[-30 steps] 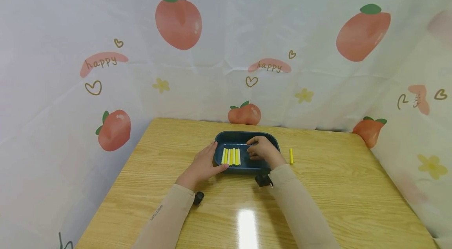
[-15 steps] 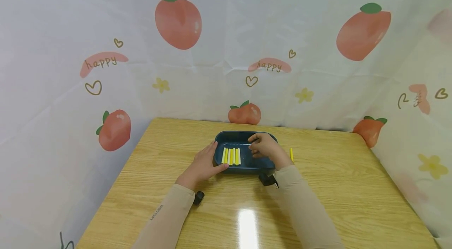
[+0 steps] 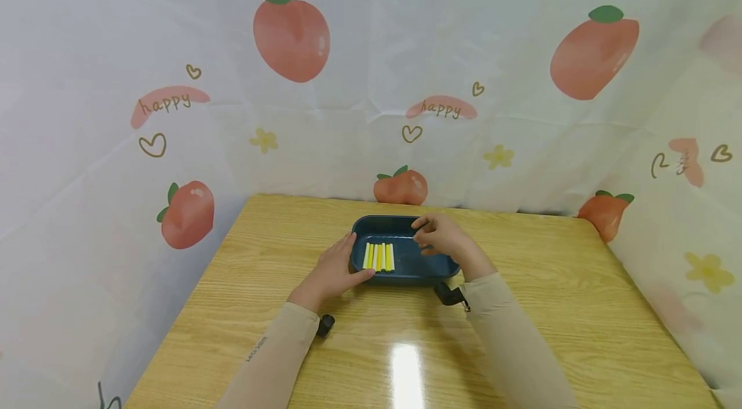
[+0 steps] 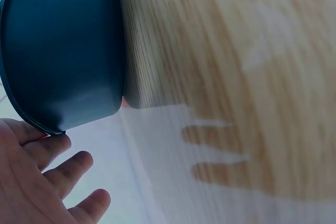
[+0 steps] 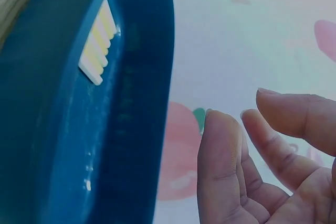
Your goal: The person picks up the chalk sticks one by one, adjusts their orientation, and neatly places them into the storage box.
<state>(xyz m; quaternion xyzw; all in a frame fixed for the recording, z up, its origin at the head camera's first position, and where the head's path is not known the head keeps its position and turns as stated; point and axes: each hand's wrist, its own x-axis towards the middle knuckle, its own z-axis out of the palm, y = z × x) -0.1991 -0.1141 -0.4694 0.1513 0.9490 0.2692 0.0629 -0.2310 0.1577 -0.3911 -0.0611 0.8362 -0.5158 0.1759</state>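
A dark blue rectangular tray (image 3: 400, 280) sits on the table. Inside its left half, several white and yellow chalk-like sticks (image 3: 379, 257) lie side by side in a row, also visible in the right wrist view. My left hand (image 3: 329, 275) rests against the tray's left end, its thumb along the front rim and its fingers extended; the left wrist view has fingertips touching the rim. Over the tray's right end hovers my right hand (image 3: 446, 240), fingers loosely bent, with a gap between thumb and fingers and nothing held.
The wooden table (image 3: 278, 235) extends around the tray on all sides. Behind it hangs a white fruit-printed cloth (image 3: 348, 138), which also runs along both sides. A dark wrist camera (image 3: 447, 294) juts out under the right wrist.
My right hand has moved slightly right and up over the tray. The yellow stick seen earlier on the table right of the tray is now hidden behind it. My left hand stays put.
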